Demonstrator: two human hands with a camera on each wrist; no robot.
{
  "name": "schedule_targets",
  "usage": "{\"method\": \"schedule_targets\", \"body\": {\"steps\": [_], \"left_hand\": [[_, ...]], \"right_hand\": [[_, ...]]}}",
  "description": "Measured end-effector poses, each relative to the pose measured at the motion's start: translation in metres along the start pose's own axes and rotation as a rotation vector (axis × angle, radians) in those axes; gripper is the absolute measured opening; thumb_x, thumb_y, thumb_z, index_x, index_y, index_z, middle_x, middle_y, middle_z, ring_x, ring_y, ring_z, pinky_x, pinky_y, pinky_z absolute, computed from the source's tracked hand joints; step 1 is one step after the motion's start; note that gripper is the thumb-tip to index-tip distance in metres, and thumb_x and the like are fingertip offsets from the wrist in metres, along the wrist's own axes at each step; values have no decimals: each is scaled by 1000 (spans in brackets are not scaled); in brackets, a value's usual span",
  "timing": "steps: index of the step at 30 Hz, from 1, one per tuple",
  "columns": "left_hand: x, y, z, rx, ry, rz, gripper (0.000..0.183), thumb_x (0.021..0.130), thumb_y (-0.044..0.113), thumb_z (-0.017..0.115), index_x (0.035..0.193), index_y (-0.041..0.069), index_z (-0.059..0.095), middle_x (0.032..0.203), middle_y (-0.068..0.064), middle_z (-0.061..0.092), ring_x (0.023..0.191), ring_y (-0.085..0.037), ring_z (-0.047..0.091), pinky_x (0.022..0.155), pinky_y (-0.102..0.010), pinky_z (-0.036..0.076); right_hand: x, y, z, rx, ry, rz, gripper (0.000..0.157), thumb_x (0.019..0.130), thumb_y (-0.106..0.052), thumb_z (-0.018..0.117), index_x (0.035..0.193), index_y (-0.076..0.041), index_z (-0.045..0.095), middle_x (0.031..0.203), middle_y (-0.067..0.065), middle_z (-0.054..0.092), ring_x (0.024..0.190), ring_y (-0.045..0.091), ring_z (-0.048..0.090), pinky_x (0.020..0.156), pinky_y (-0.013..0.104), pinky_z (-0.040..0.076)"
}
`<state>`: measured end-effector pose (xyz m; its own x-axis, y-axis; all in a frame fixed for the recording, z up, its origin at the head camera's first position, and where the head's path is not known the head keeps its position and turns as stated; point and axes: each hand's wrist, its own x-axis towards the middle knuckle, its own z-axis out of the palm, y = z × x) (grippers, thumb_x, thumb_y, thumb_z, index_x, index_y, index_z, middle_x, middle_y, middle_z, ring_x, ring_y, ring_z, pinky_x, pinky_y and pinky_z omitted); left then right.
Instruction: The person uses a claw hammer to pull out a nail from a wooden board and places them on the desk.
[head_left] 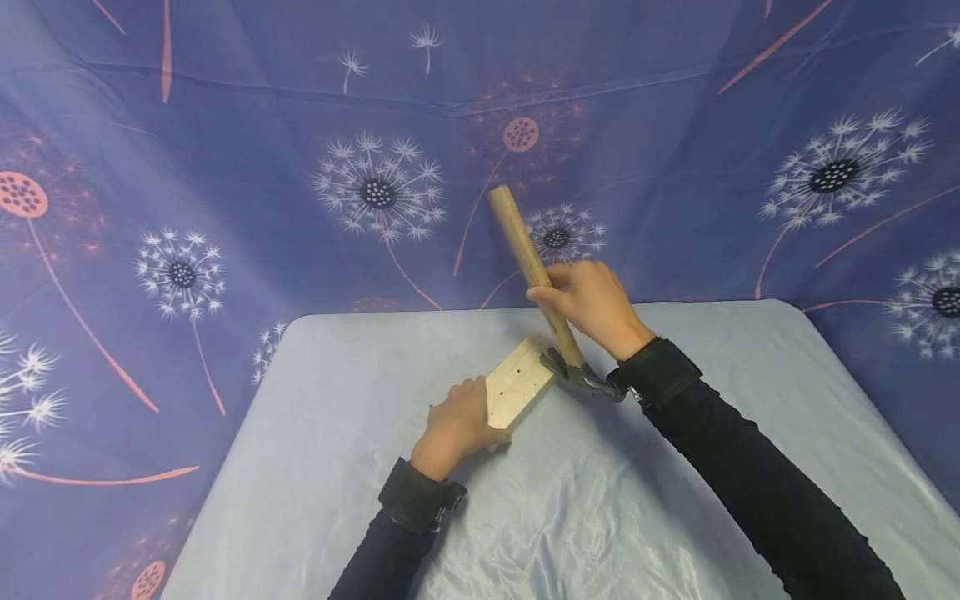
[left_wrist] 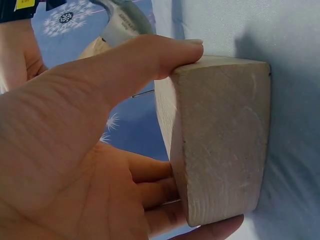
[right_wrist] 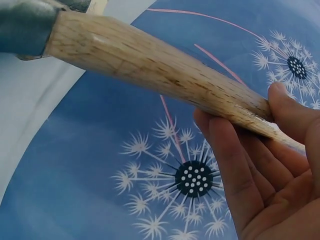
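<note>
My left hand [head_left: 457,425] grips the near end of a pale wooden block [head_left: 516,383] on the table, thumb along one side and fingers along the other. Small dark spots dot the block's upper face. In the left wrist view a thin nail [left_wrist: 143,93] sticks out from the block. My right hand [head_left: 592,304] pinches the wooden handle of a claw hammer [head_left: 519,237] between thumb and fingers. The handle slants up and away, with the metal head [head_left: 581,377] down by the block's far end. Whether the head touches the block, I cannot tell.
A pale blue, wrinkled cloth [head_left: 360,367] covers the table. Behind it hangs a blue curtain [head_left: 247,150] with dandelion prints, close to the table's far edge. Dark cuffs [head_left: 656,371] circle both wrists.
</note>
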<state>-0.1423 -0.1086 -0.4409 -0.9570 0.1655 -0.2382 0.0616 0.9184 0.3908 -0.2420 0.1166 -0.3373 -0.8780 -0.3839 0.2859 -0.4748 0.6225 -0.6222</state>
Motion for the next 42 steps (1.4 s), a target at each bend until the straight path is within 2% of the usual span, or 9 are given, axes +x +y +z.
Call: {"method": "schedule_targets", "body": {"steps": [7, 12, 15, 20, 22, 25, 29, 36, 42], "left_hand": [[-1, 0, 1, 20, -2, 8, 83, 77, 45, 95, 135, 2, 56, 112, -11, 61, 105, -31, 61, 77, -54, 55], [-3, 1, 1, 30, 4, 8, 83, 78, 45, 94, 137, 1, 55, 114, -12, 62, 107, -32, 61, 80, -55, 55], [-4, 1, 0, 39, 4, 9, 84, 79, 45, 94, 138, 1, 55, 116, -14, 62, 109, -33, 61, 80, -56, 55], [-5, 1, 0, 61, 5, 27, 86, 81, 46, 93, 141, -1, 53, 117, -15, 61, 109, -34, 61, 79, -55, 56], [-5, 1, 0, 66, 8, 29, 86, 81, 46, 92, 140, -2, 53, 116, -15, 61, 108, -33, 61, 78, -55, 56], [-5, 2, -1, 69, 9, 27, 85, 80, 47, 93, 138, -2, 54, 114, -14, 61, 106, -32, 62, 77, -54, 56], [-5, 3, -1, 80, 17, 23, 84, 79, 47, 93, 136, -2, 55, 112, -13, 61, 104, -32, 62, 76, -53, 56], [-4, 6, 1, 126, 69, 15, 81, 74, 46, 94, 128, -2, 58, 105, -13, 62, 96, -32, 62, 72, -51, 56], [-3, 6, 1, 128, 99, 22, 72, 71, 45, 97, 116, 0, 63, 92, -9, 62, 82, -27, 63, 63, -44, 55]], "right_hand": [[8, -4, 5, -24, -33, -21, 31, 102, -31, 75, 124, -11, 79, 95, 6, 78, 76, 21, 70, 69, 43, 51], [11, -4, 9, -48, -20, -24, 29, 102, -32, 76, 121, -11, 80, 90, 6, 77, 72, 22, 70, 65, 43, 53], [12, -3, 11, -57, 1, -29, 31, 101, -32, 76, 124, -10, 79, 89, 7, 77, 67, 20, 68, 59, 40, 51], [11, -5, 13, -46, 60, -39, 37, 102, -34, 75, 130, -10, 77, 89, 8, 76, 54, 18, 56, 51, 36, 35], [9, -7, 13, -27, 78, -44, 42, 103, -35, 74, 136, -10, 74, 89, 9, 77, 54, 18, 56, 51, 36, 35], [6, -8, 13, 15, 93, -43, 47, 103, -34, 73, 142, -9, 69, 95, 10, 78, 63, 17, 67, 55, 37, 45], [0, -7, 11, 51, 103, -42, 46, 103, -33, 73, 142, -8, 68, 101, 12, 78, 77, 21, 73, 67, 40, 56], [-9, -5, 9, 75, 137, -50, 47, 104, -33, 71, 144, -9, 66, 115, 14, 76, 85, 26, 75, 73, 41, 59], [-21, -6, 9, 89, 161, -35, 48, 105, -34, 71, 145, -9, 64, 125, 13, 73, 93, 27, 75, 80, 41, 58]]}}
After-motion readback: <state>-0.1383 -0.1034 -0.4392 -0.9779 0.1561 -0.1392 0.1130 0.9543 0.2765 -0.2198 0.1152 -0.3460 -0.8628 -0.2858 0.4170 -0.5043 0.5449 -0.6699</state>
